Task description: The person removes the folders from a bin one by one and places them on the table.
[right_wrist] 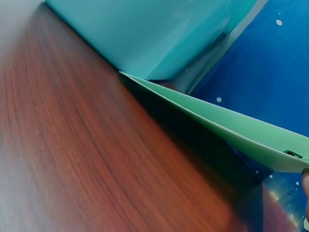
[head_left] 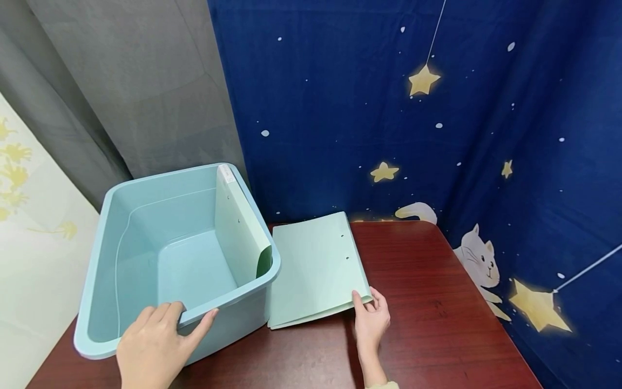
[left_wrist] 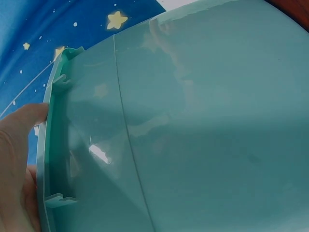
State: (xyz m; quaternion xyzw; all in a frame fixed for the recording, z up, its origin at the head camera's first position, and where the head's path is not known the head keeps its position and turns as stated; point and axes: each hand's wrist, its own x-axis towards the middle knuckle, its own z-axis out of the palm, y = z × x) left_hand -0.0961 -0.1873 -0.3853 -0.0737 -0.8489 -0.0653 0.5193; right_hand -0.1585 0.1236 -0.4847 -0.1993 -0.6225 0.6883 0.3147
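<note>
A light blue plastic tub (head_left: 223, 302) stands on the left of the table. My left hand (head_left: 155, 340) grips its near rim, fingers over the inside and thumb along the outer edge; the left wrist view shows the thumb on the lip. Upright against the tub's right inner wall stands a pale green file folder (head_left: 238, 227) with a white label on its spine. Another pale green file folder (head_left: 311, 265) lies right of the tub. My right hand (head_left: 371, 319) pinches its near right corner, and in the right wrist view this folder (right_wrist: 212, 121) slants up off the table.
The dark red wooden table (head_left: 413, 270) ends at a right edge and a back edge. Behind it hang a navy curtain (head_left: 330, 97) with stars and a cat, and a grey curtain (head_left: 146, 81). A white panel (head_left: 39, 259) with yellow prints is at the left.
</note>
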